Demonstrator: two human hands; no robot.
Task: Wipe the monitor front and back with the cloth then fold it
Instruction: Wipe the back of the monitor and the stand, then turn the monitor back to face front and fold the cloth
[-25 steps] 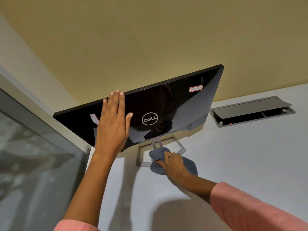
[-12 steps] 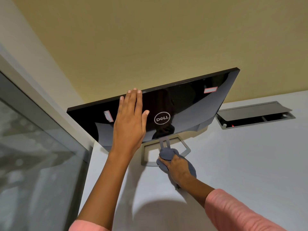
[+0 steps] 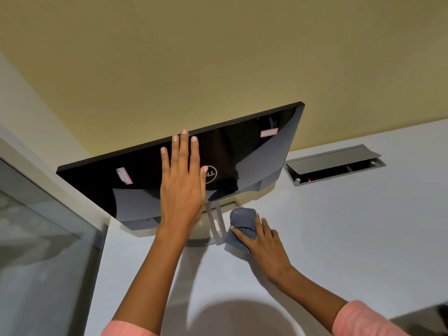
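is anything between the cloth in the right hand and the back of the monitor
Partly. The cloth in the right hand sits low beside the stand neck. The left hand lies flat on the monitor back, covering its middle.

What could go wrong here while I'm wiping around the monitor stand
1. The left hand lies flat on the glossy back of the monitor; it may leave smears on a surface meant to be wiped.
2. The monitor leans forward on a thin stand; a harder push could tip it.
3. The right hand works the cloth beside the stand; a snag could jolt it.
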